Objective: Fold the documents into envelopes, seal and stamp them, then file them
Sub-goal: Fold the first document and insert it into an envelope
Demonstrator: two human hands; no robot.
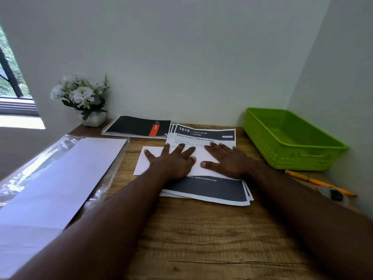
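A folded white sheet lies across a stack of printed documents with dark headers in the middle of the wooden desk. My left hand presses flat on the left half of the white sheet, fingers spread. My right hand presses flat on its right half, fingers spread too. Neither hand grips anything. A pack of white envelopes in clear plastic wrap lies at the left edge of the desk.
A green plastic basket stands at the back right. A yellow pencil and a small tape-like item lie in front of it. A dark spiral notebook and a white flower pot sit by the back wall.
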